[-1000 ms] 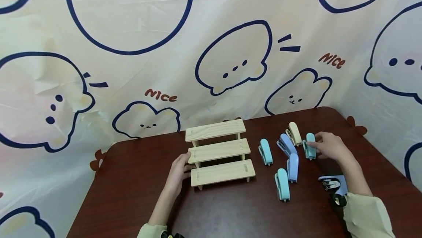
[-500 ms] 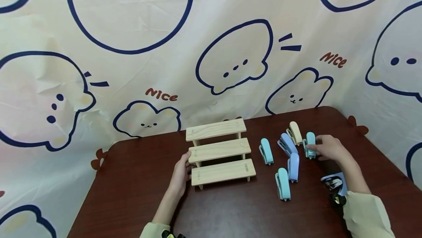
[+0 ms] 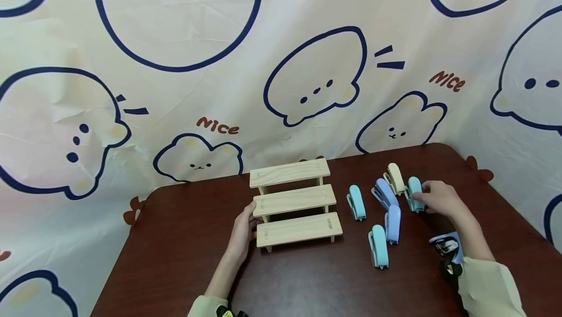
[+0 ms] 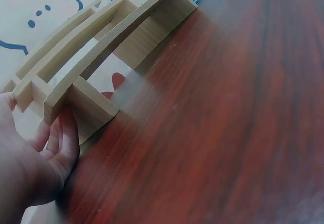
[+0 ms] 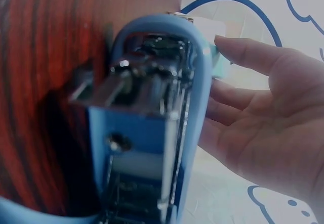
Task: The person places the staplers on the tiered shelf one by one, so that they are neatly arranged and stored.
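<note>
My left hand [image 3: 240, 236] grips the left end of a pale wooden three-tier display rack [image 3: 295, 201]. In the left wrist view, the thumb lies at the middle tier and the fingers [image 4: 68, 138] reach under the lowest tier. On the right, my right hand [image 3: 441, 199] pinches a turquoise stapler [image 3: 414, 190] between thumb and fingers. The right wrist view shows only a sliver of that stapler [image 5: 219, 64], behind a blue stapler lying on its side [image 5: 200, 82]. A cream stapler [image 3: 395, 178] stands just left of the held one.
Two blue staplers [image 3: 392, 224] stand end to end left of my right hand. Two more turquoise staplers [image 3: 378, 246] stand between them and the rack. The blue stapler on its side [image 3: 452, 245] lies beside my right wrist. A printed cloth [image 3: 197, 88] hangs behind the dark red-brown table [image 3: 184, 239].
The turquoise stapler at my right hand has turned slightly, its top leaning left. My right hand has shifted a little with it. The left hand and rack stay in place.
</note>
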The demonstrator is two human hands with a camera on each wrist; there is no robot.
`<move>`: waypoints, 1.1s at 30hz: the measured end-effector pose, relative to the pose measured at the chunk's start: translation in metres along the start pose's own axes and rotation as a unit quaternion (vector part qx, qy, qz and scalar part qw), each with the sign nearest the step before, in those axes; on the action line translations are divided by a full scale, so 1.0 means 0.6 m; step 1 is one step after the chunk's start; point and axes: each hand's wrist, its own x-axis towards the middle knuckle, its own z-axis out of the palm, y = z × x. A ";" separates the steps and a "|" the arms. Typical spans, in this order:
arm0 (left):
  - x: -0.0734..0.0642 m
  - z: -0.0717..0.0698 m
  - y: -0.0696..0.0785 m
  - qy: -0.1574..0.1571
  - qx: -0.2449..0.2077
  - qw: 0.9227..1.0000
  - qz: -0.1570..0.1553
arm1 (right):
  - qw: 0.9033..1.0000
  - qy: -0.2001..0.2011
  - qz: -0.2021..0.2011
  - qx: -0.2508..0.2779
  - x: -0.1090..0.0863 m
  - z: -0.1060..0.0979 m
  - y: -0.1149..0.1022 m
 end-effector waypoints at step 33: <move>0.000 0.001 -0.002 -0.005 -0.006 1.000 0.016 | 0.998 0.065 -0.014 -0.014 -0.011 -0.001 -0.005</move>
